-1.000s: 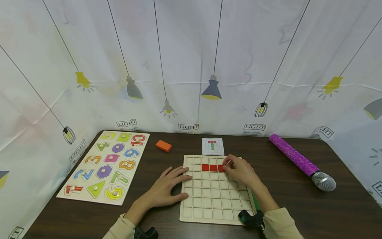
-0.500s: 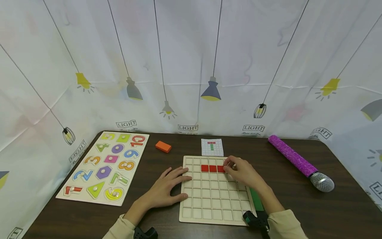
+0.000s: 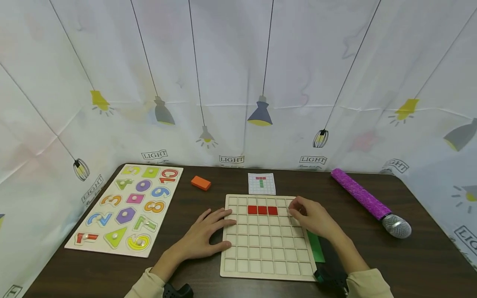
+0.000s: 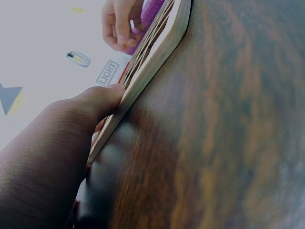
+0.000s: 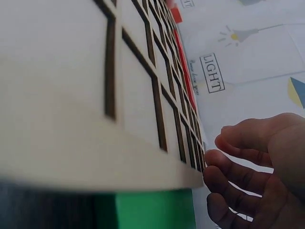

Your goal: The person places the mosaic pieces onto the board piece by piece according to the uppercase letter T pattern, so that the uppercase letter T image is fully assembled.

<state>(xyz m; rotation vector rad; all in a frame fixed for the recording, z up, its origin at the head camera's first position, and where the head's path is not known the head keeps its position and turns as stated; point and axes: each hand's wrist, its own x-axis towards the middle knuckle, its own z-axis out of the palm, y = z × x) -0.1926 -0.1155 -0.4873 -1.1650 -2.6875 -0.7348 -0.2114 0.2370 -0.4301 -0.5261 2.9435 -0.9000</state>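
A pale wooden grid board (image 3: 261, 241) lies on the table with three red squares (image 3: 262, 210) side by side in its second row from the back. My left hand (image 3: 201, 236) rests with spread fingers along the board's left edge, and the left wrist view shows its thumb against the wooden rim (image 4: 152, 62). At the board's back right, my right hand (image 3: 313, 219) hovers with bent fingers. The right wrist view shows nothing between that thumb and the fingers (image 5: 243, 200). A flat green piece (image 3: 316, 247) sticks out from beside or under the board's right side.
Behind the board lies a small card (image 3: 251, 188) printed with a red and green T pattern. A number-and-shape puzzle board (image 3: 128, 227) is at left, an orange block (image 3: 201, 183) near the back. To the right lies a glittery purple microphone (image 3: 359, 194).
My right hand has moved right, away from the row of red squares, and the rightmost square now shows whole. The left hand stays at the board's edge. The head view has shifted slightly.
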